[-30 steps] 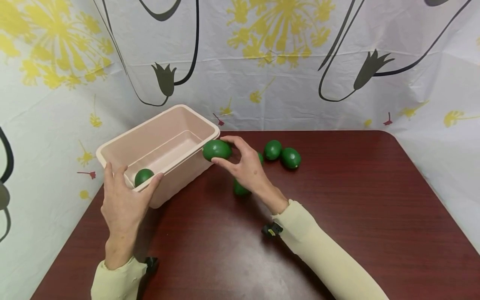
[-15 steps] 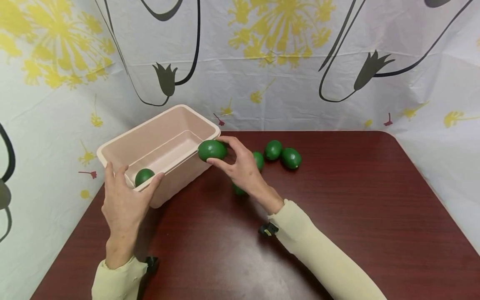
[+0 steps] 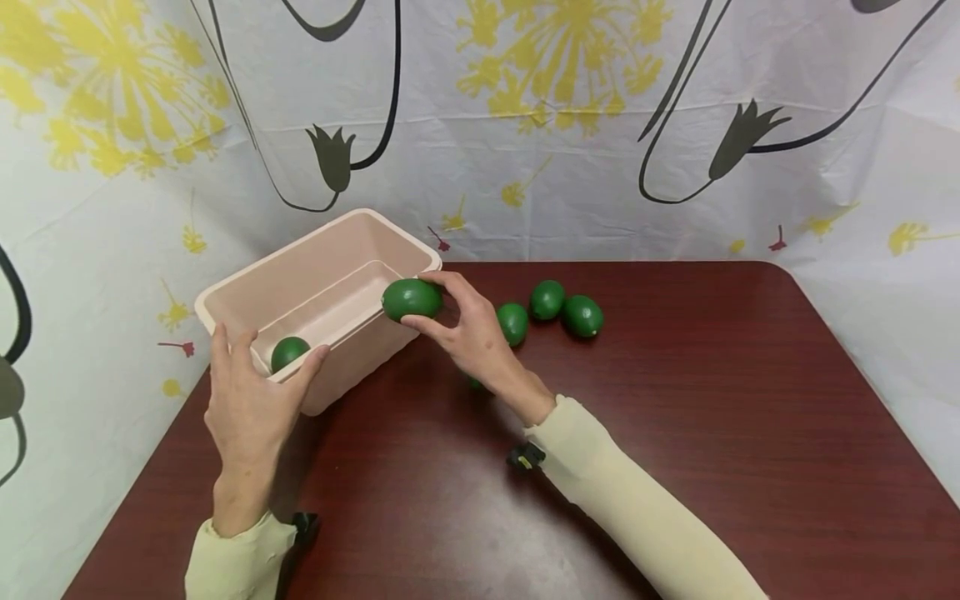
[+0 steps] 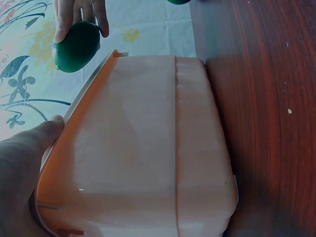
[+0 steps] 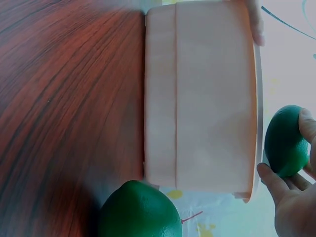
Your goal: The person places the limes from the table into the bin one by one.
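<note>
My right hand pinches a dark green lime between thumb and fingers, over the near long rim of a pale pink plastic bin. In the right wrist view the lime is beside the rim, level with its upper edge. My left hand grips the bin's near left corner, with the thumb along the front rim. Another lime lies inside the bin, close to that corner. The left wrist view shows the bin's outer wall and my thumb at its rim.
Right of the bin on the dark red wooden table lie three limes: one behind the right hand, one farther back and one at the right. Another lime is mostly hidden under the right wrist. A patterned cloth hangs behind.
My right hand has moved slightly left with the lime, bringing it over the bin's rim. A lime behind the hand has come more into view. The left hand stays on the bin.
</note>
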`<act>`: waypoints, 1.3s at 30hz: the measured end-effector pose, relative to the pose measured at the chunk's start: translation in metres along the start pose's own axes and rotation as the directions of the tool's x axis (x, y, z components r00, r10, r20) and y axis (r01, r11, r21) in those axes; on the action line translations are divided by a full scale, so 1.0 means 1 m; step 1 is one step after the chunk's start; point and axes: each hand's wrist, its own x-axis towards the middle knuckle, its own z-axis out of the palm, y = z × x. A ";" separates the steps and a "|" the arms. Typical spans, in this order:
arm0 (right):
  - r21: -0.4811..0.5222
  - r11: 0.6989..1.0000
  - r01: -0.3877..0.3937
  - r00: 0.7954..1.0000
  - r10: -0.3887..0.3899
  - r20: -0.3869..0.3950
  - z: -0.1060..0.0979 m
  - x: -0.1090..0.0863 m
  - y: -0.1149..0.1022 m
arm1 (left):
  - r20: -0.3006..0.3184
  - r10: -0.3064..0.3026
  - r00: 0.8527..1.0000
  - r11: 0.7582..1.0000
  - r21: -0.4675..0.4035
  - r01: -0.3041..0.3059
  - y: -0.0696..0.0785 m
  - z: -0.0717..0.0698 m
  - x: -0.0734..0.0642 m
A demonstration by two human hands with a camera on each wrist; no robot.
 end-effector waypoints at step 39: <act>0.085 0.993 -0.085 0.995 0.080 0.055 0.020 0.016 -0.003 | -0.002 0.001 1.000 1.000 -0.004 -0.001 0.001 0.000 -0.002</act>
